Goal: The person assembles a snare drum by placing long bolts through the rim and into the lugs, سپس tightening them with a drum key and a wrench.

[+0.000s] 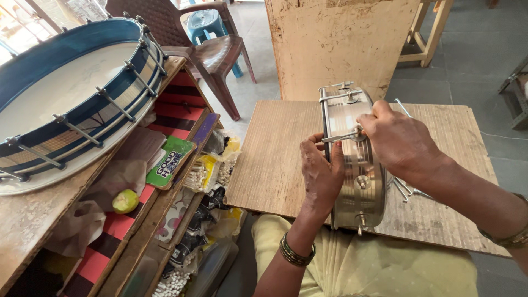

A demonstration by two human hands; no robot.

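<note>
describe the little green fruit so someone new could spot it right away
Start at the big blue drum lying on the wooden shelf unit at the left. Just below its lower rim, on the red-striped shelf, a small round fruit rests against crumpled brown paper. It is the only pale green, ball-shaped thing there; the green packet nearby is flat.

Small drum shell (pixel 357 165) is shiny polished metal, with smooth metal tension rods (pixel 341 136). Board (pixel 275 159) under it is matt, grainy wood. Big drum (pixel 82 104) far left: glossy blue, metal rods.
</note>
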